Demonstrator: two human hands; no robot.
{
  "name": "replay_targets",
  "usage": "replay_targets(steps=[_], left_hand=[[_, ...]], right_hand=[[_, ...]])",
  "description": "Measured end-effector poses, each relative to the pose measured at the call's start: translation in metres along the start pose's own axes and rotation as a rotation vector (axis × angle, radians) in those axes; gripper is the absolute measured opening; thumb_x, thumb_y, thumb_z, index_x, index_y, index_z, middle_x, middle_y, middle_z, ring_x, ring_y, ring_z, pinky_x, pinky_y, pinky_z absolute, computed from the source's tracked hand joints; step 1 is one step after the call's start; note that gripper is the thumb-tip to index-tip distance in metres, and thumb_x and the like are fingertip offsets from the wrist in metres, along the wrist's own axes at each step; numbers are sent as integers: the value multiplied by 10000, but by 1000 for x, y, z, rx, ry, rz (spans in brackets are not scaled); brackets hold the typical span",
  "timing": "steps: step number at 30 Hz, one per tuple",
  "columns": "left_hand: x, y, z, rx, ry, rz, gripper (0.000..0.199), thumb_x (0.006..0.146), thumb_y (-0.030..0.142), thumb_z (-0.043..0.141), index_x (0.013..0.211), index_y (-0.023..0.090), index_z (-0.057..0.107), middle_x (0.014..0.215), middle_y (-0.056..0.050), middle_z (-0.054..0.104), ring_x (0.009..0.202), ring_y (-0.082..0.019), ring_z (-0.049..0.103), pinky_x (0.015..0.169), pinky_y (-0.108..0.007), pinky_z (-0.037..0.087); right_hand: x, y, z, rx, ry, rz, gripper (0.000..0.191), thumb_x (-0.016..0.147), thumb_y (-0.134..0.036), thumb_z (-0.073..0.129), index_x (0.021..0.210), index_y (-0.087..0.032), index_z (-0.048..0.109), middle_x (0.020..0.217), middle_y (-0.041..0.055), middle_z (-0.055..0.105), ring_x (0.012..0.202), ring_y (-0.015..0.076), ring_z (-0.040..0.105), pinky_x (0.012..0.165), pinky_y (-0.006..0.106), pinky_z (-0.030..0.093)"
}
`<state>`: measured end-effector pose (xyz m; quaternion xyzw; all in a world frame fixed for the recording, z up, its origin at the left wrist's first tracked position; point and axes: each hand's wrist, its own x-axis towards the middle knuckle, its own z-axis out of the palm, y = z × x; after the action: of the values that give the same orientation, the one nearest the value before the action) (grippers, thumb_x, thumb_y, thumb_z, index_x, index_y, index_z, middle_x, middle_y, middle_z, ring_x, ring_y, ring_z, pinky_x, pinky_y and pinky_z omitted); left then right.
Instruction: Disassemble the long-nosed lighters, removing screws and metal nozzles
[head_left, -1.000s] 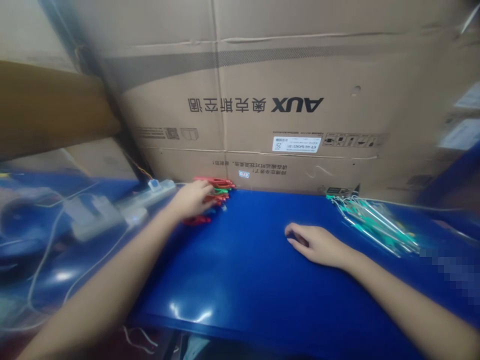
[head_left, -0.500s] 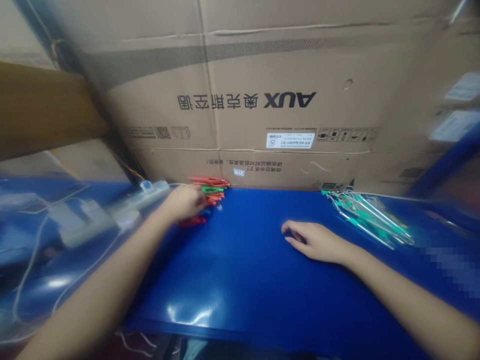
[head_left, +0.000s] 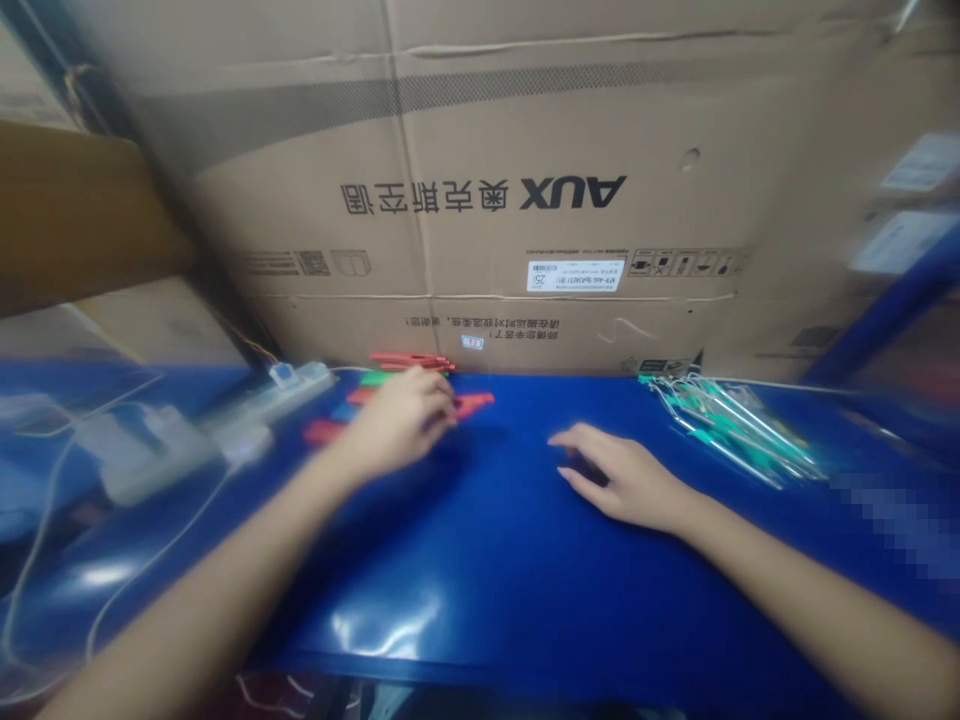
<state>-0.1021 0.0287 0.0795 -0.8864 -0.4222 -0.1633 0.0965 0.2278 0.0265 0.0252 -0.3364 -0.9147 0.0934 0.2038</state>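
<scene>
My left hand [head_left: 409,425], slightly blurred, is closed on a slim orange-red plastic piece [head_left: 476,403], its tapered end sticking out to the right of the fingers. The piece looks clip-like, but its exact kind is unclear. Behind and left of this hand lies a pile of similar plastic pieces [head_left: 409,361] in red, orange and green, partly covered by the fingers. My right hand [head_left: 611,475] rests over the blue tabletop [head_left: 495,560] with thumb and forefinger apart and nothing between them. To its right sits a bundle of metal rods with green plastic parts [head_left: 739,425].
A large cardboard sheet [head_left: 480,120] with upside-down print stands along the table's back. On the left are a white power strip [head_left: 255,405] with plugs and loose white cables [head_left: 169,550]. A brown roll or box [head_left: 82,210] juts in at upper left.
My left hand has moved right and toward me from the plastic pile, carrying the orange-red piece out. My right hand has shifted slightly left, its thumb and forefinger wider apart.
</scene>
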Motion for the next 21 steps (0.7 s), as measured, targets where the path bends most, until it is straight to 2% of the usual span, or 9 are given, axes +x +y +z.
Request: replay_targets(steps=[1, 3, 5, 7, 9, 12, 16, 21], left_hand=[[0, 17, 6, -69, 29, 56, 205, 968, 260, 541, 899, 187, 720, 1136, -107, 671, 1035, -252, 593, 912, -407, 467], [-1, 48, 23, -184, 10, 182, 184, 982, 273, 549, 977, 197, 717, 1222, -100, 651, 1101, -253, 566, 944, -417, 456], [-4, 72, 42, -280, -10, 251, 206, 1011, 286, 515, 1028, 198, 701, 1225, -90, 657, 1145, -248, 554, 984, -417, 443], [-6, 84, 58, -387, -12, 269, 206, 1024, 288, 500, 1045, 205, 687, 1184, -79, 677, 1162, -234, 565, 1003, -390, 440], [-5, 85, 68, -496, -24, 266, 185, 1022, 290, 514, 1077, 218, 676, 1177, -64, 684, 1143, -207, 596, 1003, -357, 449], [-3, 74, 73, -586, -59, 223, 236, 989, 308, 578, 1207, 239, 635, 1239, -65, 668, 1165, -206, 609, 1017, -352, 462], [-2, 58, 76, -549, -42, 105, 435, 936, 314, 636, 1357, 246, 552, 1287, -89, 645, 1197, -250, 590, 1041, -417, 470], [-1, 46, 89, -594, -20, -17, 428, 894, 346, 691, 1298, 237, 605, 1232, -82, 682, 1096, -239, 650, 967, -402, 530]], right_hand=[[0, -5, 1, 8, 63, -37, 373, 979, -371, 532, 1326, -236, 509, 1225, 119, 620, 1020, 226, 633, 803, 340, 519], [1, -13, 1, 18, 130, -114, 395, 951, -390, 588, 1301, -220, 522, 1249, 138, 592, 1100, 242, 598, 870, 360, 516], [2, -19, 2, 19, 77, -197, 277, 942, -389, 612, 1159, -218, 593, 1174, 117, 614, 1075, 234, 588, 898, 368, 499], [3, -20, 4, 17, -35, -259, 168, 957, -376, 598, 1004, -218, 629, 1090, 89, 628, 1000, 214, 587, 884, 364, 485], [3, -17, 4, 25, -128, -271, 160, 974, -351, 577, 933, -207, 632, 1066, 80, 621, 954, 198, 581, 857, 350, 478], [2, -8, 1, 49, -203, -213, 157, 964, -325, 590, 890, -189, 614, 1063, 78, 600, 918, 186, 573, 804, 322, 472], [0, 3, -9, 13, -223, -151, 199, 931, -354, 636, 840, -184, 588, 1015, 68, 594, 864, 184, 553, 754, 317, 449], [-1, 12, -13, 11, -193, -127, 234, 945, -386, 627, 824, -188, 594, 945, 56, 616, 830, 180, 547, 733, 310, 431]])
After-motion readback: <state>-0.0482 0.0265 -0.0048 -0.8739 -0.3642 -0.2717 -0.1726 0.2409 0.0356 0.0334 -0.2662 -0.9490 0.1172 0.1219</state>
